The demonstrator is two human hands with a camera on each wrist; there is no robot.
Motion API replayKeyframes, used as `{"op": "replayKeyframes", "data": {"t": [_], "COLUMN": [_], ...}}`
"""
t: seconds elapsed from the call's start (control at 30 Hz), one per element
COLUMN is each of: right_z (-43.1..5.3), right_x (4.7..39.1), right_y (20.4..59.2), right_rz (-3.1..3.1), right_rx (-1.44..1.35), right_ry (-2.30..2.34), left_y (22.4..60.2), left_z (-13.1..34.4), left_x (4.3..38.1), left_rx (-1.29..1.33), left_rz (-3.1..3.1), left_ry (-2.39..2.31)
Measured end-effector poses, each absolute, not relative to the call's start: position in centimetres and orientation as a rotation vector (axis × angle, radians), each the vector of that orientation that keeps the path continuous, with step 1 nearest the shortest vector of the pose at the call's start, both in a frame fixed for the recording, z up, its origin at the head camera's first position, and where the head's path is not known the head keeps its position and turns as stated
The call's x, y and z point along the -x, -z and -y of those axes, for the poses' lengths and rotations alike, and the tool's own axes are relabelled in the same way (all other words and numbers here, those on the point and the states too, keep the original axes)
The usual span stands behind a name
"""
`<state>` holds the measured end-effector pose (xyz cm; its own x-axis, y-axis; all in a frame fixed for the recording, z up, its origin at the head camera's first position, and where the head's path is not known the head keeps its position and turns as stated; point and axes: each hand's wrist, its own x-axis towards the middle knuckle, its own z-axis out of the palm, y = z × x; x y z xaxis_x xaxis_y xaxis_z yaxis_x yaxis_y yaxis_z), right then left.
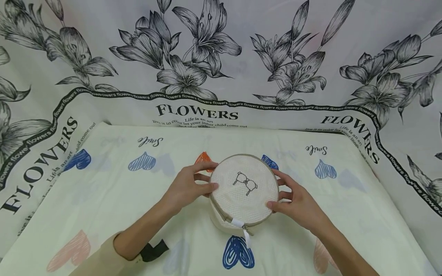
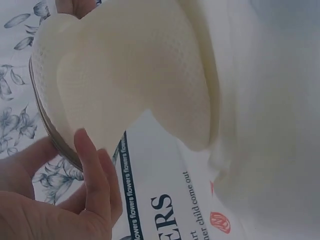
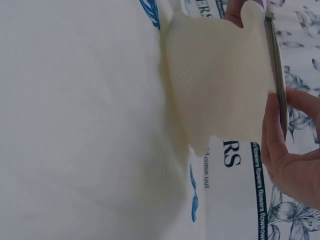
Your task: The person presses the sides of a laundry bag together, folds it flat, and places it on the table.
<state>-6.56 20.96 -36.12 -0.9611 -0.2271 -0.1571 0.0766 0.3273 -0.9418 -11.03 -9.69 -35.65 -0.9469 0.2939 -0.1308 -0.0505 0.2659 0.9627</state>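
Observation:
A round cream zippered pouch [image 1: 241,191] with an embroidered outline on its lid stands in the middle of the cloth. Its lid edge has a grey-brown zipper, with a white pull tab [image 1: 246,235] hanging at the front. My left hand [image 1: 186,188] pinches the lid's left rim between thumb and fingers. On the opposite rim, my right hand [image 1: 297,199] grips in the same way. Both wrist views show the pouch's soft side wall [image 2: 125,65] sagging and creased below the rim. What lies inside the pouch is hidden.
A pale cloth [image 1: 121,207] printed with hearts covers the surface. Behind and at the sides hangs a white curtain [image 1: 241,69] with black flower drawings and lettering. A black patch [image 1: 154,250] shows beside the left sleeve [image 1: 114,253].

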Motion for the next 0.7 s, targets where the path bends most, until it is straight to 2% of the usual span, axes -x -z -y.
{"op": "replayKeyframes", "data": {"t": [0.5, 0.7], "right_z": [-21.6, -21.4], "right_x": [6.5, 6.4], "right_y": [36.8, 37.5], "right_rz": [-2.487, -2.502], "right_rx": [0.251, 0.219], "right_ry": [1.589, 1.529], "left_y": [35.9, 36.3], "left_z": [9.3, 9.4], "left_x": [10.7, 10.9], "left_rx": [-0.234, -0.206], "left_rz": [-2.325, -2.401], "left_ry": [-1.62, -1.562]}}
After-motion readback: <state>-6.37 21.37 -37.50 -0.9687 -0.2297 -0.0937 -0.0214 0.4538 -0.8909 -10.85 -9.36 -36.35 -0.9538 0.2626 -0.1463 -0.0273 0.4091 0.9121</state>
